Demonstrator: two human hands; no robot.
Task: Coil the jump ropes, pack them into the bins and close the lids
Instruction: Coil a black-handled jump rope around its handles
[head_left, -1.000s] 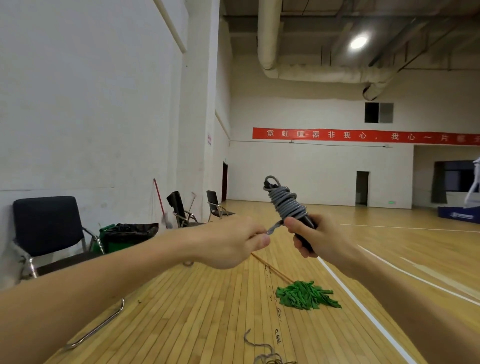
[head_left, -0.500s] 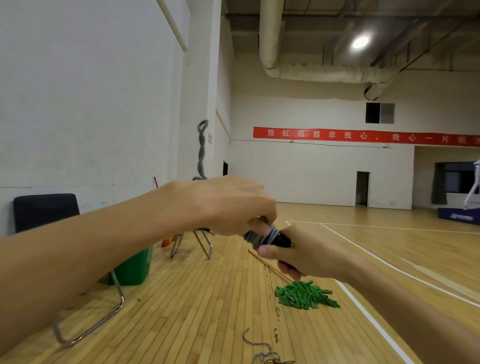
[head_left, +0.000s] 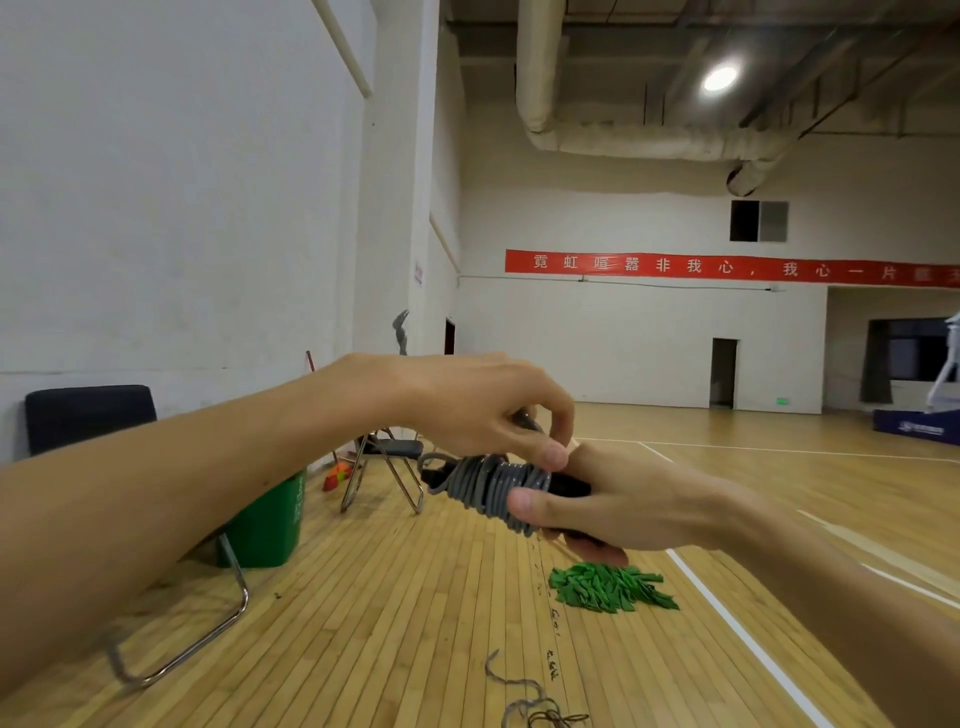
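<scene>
Wooden floor (head_left: 395, 639) (green mop head (head_left: 610, 587))

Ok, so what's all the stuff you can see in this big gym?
jump rope: one, grey cord wound round black handles, held in both hands
loose cord: one, grey, on the floor at the bottom edge
green strips: one pile, green, on the floor below the hands
bin: one, green, left
near chair: one, black, far left
folding chair: one, dark, right of the bin
banner: one, red, high at the back
left hand: pinches the cord
right hand: grips the handles
</scene>
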